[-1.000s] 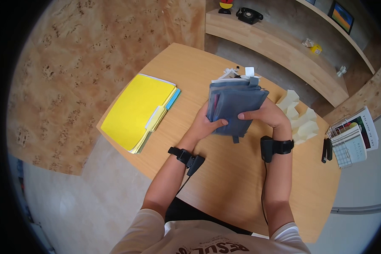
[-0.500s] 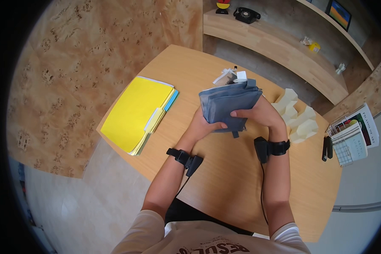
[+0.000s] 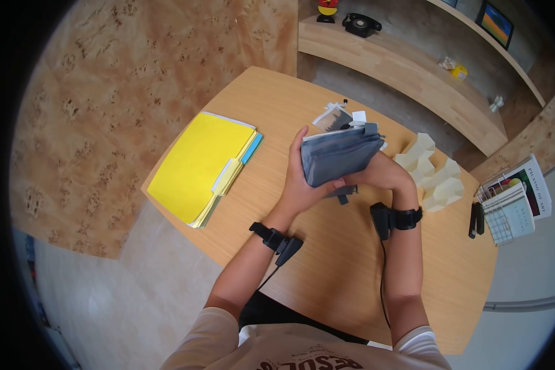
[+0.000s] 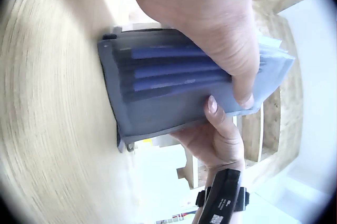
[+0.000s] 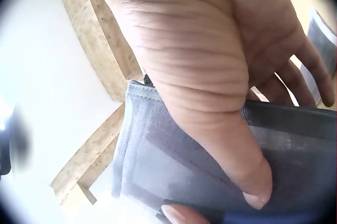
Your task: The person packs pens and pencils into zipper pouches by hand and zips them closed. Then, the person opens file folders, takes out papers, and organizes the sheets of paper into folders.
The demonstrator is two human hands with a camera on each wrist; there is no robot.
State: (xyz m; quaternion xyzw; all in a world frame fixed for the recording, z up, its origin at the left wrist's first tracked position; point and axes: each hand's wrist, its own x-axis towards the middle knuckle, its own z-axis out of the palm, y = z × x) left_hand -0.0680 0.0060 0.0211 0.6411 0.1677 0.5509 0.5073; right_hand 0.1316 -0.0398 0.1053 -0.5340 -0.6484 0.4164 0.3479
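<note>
A stack of grey-blue mesh zip pouches (image 3: 342, 159) is held up over the desk between both hands. My left hand (image 3: 299, 185) grips the left side, one finger pointing up along the edge. On the right side, my right hand (image 3: 385, 172) holds the pouches, its fingers partly hidden behind them. Both thumbs lie on the near pouch in the left wrist view, and blue pens (image 4: 168, 69) show through its mesh. The right wrist view has the right thumb pressed on the pouch (image 5: 195, 155). Below the hands, a lower pouch edge with a tab (image 3: 343, 199) sticks out.
Yellow folders (image 3: 200, 166) lie stacked on the left of the desk (image 3: 302, 246). Small white items (image 3: 336, 116) are behind the pouches. To the right stand a cream faceted paper-like object (image 3: 441, 182), a black stapler-like object (image 3: 476, 220) and a wire rack of books (image 3: 515, 200).
The pouches have tilted so their top edges show more. My left hand has shifted, with a finger now raised along the left edge. More of the white items behind is visible.
</note>
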